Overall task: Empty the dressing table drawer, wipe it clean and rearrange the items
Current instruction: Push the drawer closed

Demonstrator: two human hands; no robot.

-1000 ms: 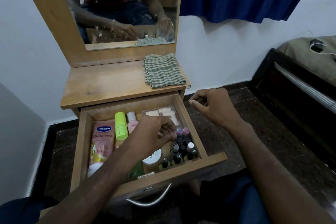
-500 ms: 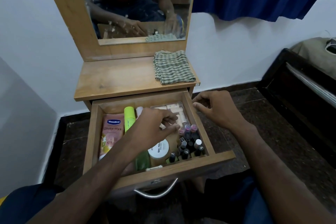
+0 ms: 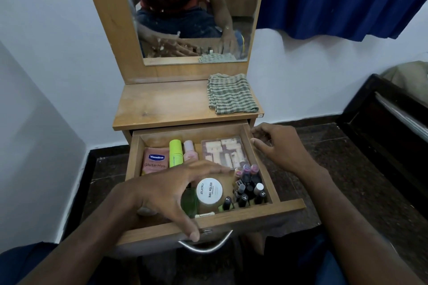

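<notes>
The open wooden drawer (image 3: 289, 206) lies full under both hands. The left hand (image 3: 166, 194) hovers spread and released over it, beside the white-lidded nail polish jar (image 3: 209, 190). The right hand (image 3: 275, 147), loosely curled, holds nothing beside the drawer's right wall. Beyond both, a green checked cloth (image 3: 231, 93) lies on the wooden surface (image 3: 162, 104).

Dim, even indoor light; your view bends at the edges. Mirror (image 3: 185, 11) smudged, reflection soft. Floor (image 3: 347, 169) dark, shadows weak.

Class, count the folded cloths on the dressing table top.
1. A striped cloth lies at the right rear of the top, below the mirror. None seems hidden.
</notes>
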